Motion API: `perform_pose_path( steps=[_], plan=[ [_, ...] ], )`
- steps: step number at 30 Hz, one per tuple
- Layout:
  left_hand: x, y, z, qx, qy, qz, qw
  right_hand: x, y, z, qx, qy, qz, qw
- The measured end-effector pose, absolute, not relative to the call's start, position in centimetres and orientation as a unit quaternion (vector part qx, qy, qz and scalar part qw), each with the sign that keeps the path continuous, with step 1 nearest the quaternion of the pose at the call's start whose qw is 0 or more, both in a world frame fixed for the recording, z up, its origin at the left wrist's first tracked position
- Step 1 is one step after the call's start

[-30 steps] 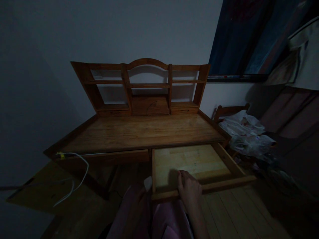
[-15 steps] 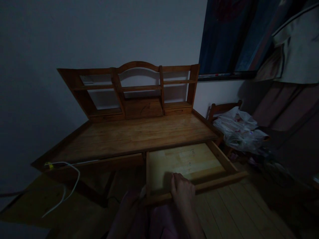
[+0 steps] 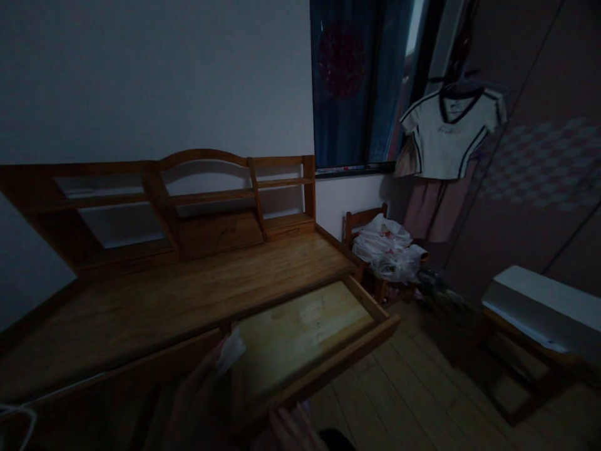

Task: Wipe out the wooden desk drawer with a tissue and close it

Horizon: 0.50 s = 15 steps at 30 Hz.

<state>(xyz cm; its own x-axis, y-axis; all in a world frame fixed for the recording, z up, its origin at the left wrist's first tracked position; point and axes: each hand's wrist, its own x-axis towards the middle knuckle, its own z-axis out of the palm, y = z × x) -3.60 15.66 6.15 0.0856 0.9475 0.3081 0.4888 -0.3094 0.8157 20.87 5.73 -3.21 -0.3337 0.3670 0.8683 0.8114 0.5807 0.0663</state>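
A wooden desk (image 3: 201,291) with a shelf hutch (image 3: 216,233) stands against the wall. Its right drawer (image 3: 305,332) is pulled out, with a bare pale bottom. My left hand (image 3: 200,382), dim and blurred, holds a crumpled white tissue (image 3: 231,349) near the drawer's left front. At the bottom edge of the view, my right hand (image 3: 293,427) is just below the drawer's front board; its fingers are blurred, and whether they touch the board cannot be made out.
Plastic bags (image 3: 387,247) lie on a wooden chair (image 3: 350,228) right of the desk. A stool (image 3: 526,351) carries a white box (image 3: 544,300) at the right. A T-shirt (image 3: 448,141) hangs beside the window (image 3: 359,81). A white cable (image 3: 25,410) is at the lower left.
The view has turned right, bringing the stool and hanging shirt into sight. My right hand has left the drawer's front edge and sits lower. My left hand has risen with the tissue.
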Motion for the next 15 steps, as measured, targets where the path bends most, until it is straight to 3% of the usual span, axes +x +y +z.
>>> perform_pose_path(
  steps=[4, 7, 11, 15],
  plan=[
    [8.3, 19.9, 14.7, 0.826, 0.405, 0.331, 0.21, 20.7, 5.1, -5.1, -0.393, -0.803, -0.175, 0.413],
    [18.1, 23.0, 18.1, 0.925, 0.256, 0.21, 0.185, 20.7, 5.4, -4.8, -0.417, -0.806, -0.103, 0.408],
    [30.0, 27.1, 16.5, 0.976, 0.147, 0.125, 0.098, 21.3, 6.2, -4.7, -0.495, -0.748, -0.106, 0.429],
    [38.3, 29.6, 11.5, 0.983, 0.154, 0.077, 0.064, 23.3, 5.9, -2.1, -0.527, -0.734, -0.119, 0.411]
  ],
)
